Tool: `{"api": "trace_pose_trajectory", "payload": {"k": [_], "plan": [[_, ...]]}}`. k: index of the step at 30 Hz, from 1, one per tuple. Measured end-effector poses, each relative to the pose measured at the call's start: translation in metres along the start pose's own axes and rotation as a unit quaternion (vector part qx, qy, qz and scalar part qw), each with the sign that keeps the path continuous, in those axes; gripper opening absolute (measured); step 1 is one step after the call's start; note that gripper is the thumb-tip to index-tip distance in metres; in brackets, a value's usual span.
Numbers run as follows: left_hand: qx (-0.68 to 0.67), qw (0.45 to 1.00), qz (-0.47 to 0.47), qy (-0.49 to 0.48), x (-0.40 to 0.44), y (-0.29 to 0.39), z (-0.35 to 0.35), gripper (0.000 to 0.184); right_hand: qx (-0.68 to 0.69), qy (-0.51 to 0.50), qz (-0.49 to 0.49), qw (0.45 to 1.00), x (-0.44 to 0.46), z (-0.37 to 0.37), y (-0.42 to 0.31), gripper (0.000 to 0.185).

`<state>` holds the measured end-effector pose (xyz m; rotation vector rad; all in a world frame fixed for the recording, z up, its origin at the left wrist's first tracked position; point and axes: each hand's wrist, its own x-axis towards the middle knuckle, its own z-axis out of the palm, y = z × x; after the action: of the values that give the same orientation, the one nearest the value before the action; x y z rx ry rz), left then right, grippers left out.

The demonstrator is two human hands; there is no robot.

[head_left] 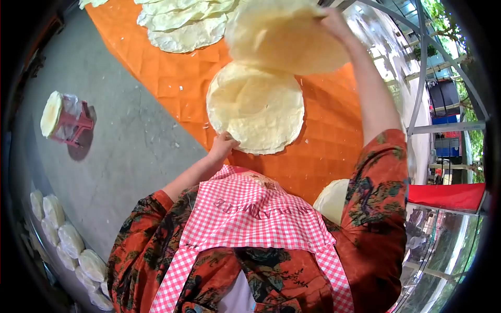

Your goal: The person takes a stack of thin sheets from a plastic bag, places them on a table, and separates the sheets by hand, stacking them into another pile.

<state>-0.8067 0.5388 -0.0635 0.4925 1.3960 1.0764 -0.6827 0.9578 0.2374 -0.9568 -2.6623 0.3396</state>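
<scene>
A large, round, thin flatbread (255, 112) lies on an orange cloth (329, 135) in front of me. At its near left edge my left hand (223, 147) has its fingers closed on the rim. My right hand (335, 25), with the arm stretched forward, grips the far right edge of another flatbread (292, 39). That one is raised at a slant above the far part of the lying flatbread, slightly blurred. Beyond it, overlapping flatbreads (182, 31) are spread on the cloth.
A pink stool (78, 122) with pale round bread on it stands on the grey floor (125, 115) at left. Several plastic-wrapped bundles (70, 240) line the lower left. Another flatbread (332, 201) lies by my right sleeve. Metal frame bars (449, 128) rise at right.
</scene>
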Motion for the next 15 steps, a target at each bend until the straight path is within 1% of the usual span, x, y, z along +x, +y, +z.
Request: {"api": "trace_pose_trajectory", "payload": {"k": [1, 2, 3, 4, 6, 7, 8, 9, 10, 11, 12, 13, 14, 15], "plan": [[-0.018, 1.000, -0.009, 0.000, -0.005, 0.007, 0.001, 0.022, -0.004, 0.026, -0.062, 0.998, 0.014, -0.031, 0.000, 0.029], [-0.037, 0.999, -0.019, 0.000, -0.010, 0.013, 0.002, 0.020, -0.059, 0.102, -0.094, 0.989, 0.004, -0.043, -0.028, 0.035], [-0.055, 0.998, -0.028, 0.000, -0.012, 0.016, 0.002, 0.019, -0.083, 0.086, -0.106, 0.987, -0.001, -0.061, -0.053, 0.033], [-0.047, 0.999, -0.025, -0.002, -0.010, 0.015, 0.002, 0.019, -0.105, 0.069, -0.117, 0.985, -0.009, -0.070, -0.071, 0.031], [-0.024, 0.999, -0.026, -0.007, -0.009, 0.008, 0.001, 0.021, -0.066, 0.107, -0.106, 0.986, -0.043, -0.045, -0.099, 0.030], [-0.058, 0.998, -0.009, 0.031, -0.013, 0.005, 0.002, 0.020, -0.046, 0.129, -0.093, 0.986, -0.060, -0.025, -0.109, 0.030], [-0.089, 0.994, 0.006, 0.066, -0.018, 0.003, 0.006, 0.020, 0.002, 0.110, -0.056, 0.992, -0.080, 0.005, -0.107, 0.030], [-0.120, 0.988, 0.021, 0.099, -0.022, 0.001, 0.010, 0.020, -0.123, 0.053, -0.037, 0.990, -0.111, 0.027, -0.123, 0.029], [-0.146, 0.987, 0.011, 0.072, -0.023, -0.001, 0.008, 0.022, -0.024, 0.109, -0.083, 0.990, -0.140, 0.068, -0.120, 0.027], [-0.176, 0.983, 0.001, 0.047, -0.024, -0.004, 0.003, 0.023, 0.000, 0.164, -0.054, 0.985, -0.171, 0.120, -0.118, 0.026], [-0.206, 0.978, -0.010, 0.027, -0.027, -0.006, 0.000, 0.025, -0.048, 0.111, -0.082, 0.989, -0.199, 0.154, -0.119, 0.026], [-0.227, 0.973, -0.032, 0.013, -0.036, 0.007, 0.001, 0.027, -0.024, 0.064, -0.065, 0.996, -0.226, 0.192, -0.115, 0.027], [-0.236, 0.971, -0.046, 0.016, -0.040, 0.014, 0.003, 0.027, 0.010, 0.064, -0.067, 0.996, -0.255, 0.235, -0.104, 0.028], [-0.243, 0.968, -0.059, 0.018, -0.043, 0.020, 0.005, 0.028, -0.027, 0.035, -0.080, 0.996, -0.276, 0.264, -0.095, 0.024]]}}
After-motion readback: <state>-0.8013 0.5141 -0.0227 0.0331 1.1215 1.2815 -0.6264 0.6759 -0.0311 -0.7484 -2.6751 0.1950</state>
